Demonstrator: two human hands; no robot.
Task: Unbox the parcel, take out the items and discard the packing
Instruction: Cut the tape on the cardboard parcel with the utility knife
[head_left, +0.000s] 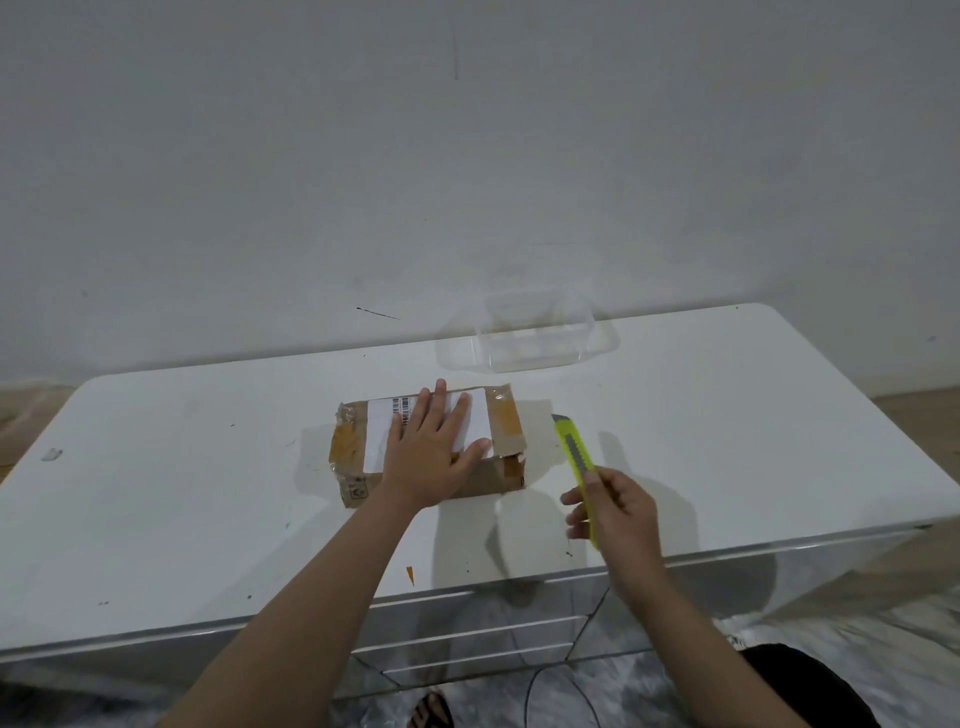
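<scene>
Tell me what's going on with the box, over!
Left hand flat on the box, holding it down. Right hand grips the yellow knife, beside the box. Box still taped shut. Nothing in the way.

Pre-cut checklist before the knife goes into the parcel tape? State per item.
1. Parcel steadied: ok, left hand lies flat on top.
2. Knife gripped: ok, right hand holds the yellow utility knife.
3. Blade extended: cannot tell, tip too small.
4. Knife clear of parcel: ok, it is off to the right, not touching.
5. Left fingers out of the cut line: not ok, they spread across the label.
6. Clear container out of the way: ok, behind the parcel.
</scene>
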